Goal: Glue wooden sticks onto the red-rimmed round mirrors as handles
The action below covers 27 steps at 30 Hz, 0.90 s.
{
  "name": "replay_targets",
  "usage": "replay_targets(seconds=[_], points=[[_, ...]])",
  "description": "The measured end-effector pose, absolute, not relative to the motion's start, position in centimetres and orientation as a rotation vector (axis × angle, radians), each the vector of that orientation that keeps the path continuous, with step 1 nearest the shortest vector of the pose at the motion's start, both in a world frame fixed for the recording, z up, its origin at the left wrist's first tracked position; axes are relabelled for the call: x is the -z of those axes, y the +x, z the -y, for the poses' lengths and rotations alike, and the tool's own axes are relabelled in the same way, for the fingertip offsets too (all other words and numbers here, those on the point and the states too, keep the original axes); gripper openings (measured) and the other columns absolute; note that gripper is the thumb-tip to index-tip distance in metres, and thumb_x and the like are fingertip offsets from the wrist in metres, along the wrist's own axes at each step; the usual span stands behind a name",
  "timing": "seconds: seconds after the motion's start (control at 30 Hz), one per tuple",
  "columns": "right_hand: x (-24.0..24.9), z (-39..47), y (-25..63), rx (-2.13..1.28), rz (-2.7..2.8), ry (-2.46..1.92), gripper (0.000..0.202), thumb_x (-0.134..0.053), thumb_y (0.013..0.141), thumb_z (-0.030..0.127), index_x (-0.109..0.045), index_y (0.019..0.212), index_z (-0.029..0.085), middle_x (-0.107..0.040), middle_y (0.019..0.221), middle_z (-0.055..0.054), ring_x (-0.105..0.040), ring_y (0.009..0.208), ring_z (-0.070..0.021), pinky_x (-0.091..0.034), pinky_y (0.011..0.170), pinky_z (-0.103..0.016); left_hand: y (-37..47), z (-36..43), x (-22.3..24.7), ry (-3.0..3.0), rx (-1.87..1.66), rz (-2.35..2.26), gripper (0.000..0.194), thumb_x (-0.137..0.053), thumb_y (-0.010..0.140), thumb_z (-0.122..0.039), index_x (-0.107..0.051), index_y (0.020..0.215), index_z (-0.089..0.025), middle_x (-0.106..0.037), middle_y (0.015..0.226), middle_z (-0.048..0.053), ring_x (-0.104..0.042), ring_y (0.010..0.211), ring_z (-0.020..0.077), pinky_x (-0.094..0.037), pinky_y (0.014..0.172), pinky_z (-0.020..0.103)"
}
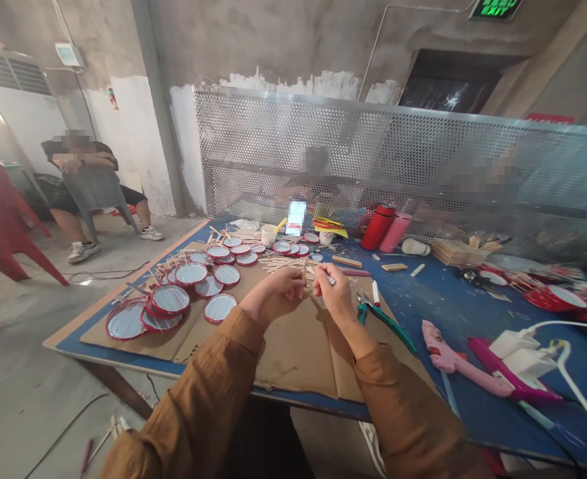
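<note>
Above the brown cardboard (293, 349), my two hands are raised close together. Between the fingers of my left hand (282, 289) is a thin wooden stick (304, 269), held upright. My right hand (334, 287) is closed round a white pen-like piece (332, 281), its fingertips near the stick. Loose wooden sticks (268, 264) lie just behind my hands. Round white discs with red rims (220, 308) are spread and partly stacked on the left of the cardboard.
Green-handled pliers (390, 322) lie right of my right hand. Farther right are a pink glue gun (465, 369) and a magenta power strip (515, 372) with cables. Behind stand a phone (296, 218), paper cup (268, 235) and red bottle (377, 227). A person sits at far left.
</note>
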State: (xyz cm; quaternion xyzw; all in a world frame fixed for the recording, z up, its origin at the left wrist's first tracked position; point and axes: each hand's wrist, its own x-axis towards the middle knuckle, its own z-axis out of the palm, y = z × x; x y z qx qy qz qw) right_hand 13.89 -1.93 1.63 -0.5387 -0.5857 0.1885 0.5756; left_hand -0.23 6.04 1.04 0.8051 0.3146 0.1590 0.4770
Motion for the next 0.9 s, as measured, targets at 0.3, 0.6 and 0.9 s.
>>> replay_targets(seconds=[0.3, 0.6, 0.9], points=[[-1.73, 2.05, 13.9, -0.433, 1.383, -1.269, 0.034, -0.052, 0.084, 0.052, -0.056, 0.075, 0.02, -0.055, 0.052, 0.003, -0.053, 0.039, -0.0109, -0.042, 0.043, -0.021, -0.27, -5.84, -1.2, 1.964, -0.408, -0.772, 0.014, -0.049, 0.083, -0.023, -0.051, 0.071, -0.016, -0.059, 0.062, -0.001, -0.049, 0.044, 0.0072, -0.039, 0.049, 0.021], [-1.87, 2.18, 13.83, -0.44, 1.396, -1.262, 0.032, -0.052, 0.084, 0.051, -0.055, 0.074, 0.02, -0.054, 0.052, 0.004, -0.053, 0.039, -0.0112, -0.042, 0.043, -0.021, -0.24, -5.92, -1.02, 1.975, -0.409, -0.759, 0.016, -0.046, 0.084, -0.024, -0.051, 0.071, -0.016, -0.059, 0.06, -0.002, -0.049, 0.043, 0.0068, -0.039, 0.048, 0.02], [-1.73, 2.07, 13.92, -0.426, 1.377, -1.261, 0.03, -0.051, 0.085, 0.048, -0.054, 0.073, 0.021, -0.054, 0.051, 0.004, -0.052, 0.038, -0.0111, -0.041, 0.042, -0.021, -0.19, -5.65, -1.26, 1.921, -0.417, -0.772, 0.016, -0.05, 0.083, -0.025, -0.05, 0.069, -0.016, -0.059, 0.06, -0.002, -0.048, 0.042, 0.0071, -0.037, 0.048, 0.021]])
